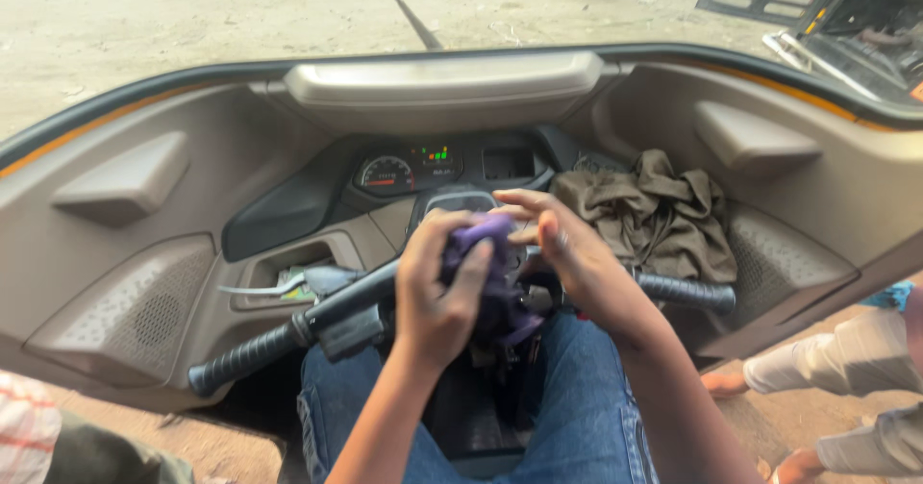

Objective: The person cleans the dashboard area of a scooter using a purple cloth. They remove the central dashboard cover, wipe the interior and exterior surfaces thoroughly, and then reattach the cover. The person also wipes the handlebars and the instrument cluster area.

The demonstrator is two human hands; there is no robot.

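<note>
Head view — the left hand (435, 297) has its fingers closed around a purple cloth (486, 253) at the middle of the handlebar (317, 316), below the instrument cluster (413, 169). The right hand (562, 244) lies against the cloth, fingers extended and loosely open — an olive rag (654, 217) rests on the dashboard just beside it.

An instrument cluster (447, 167) sits in the dashboard's dark centre recess, beyond the handlebar. On its left is a round dial (386, 173) with a pale face and a red band along its lower edge. Beside it, a small dark display (438, 160) shows green and red lights. To the right lies a blank, dark rectangular screen (508, 164).
</note>
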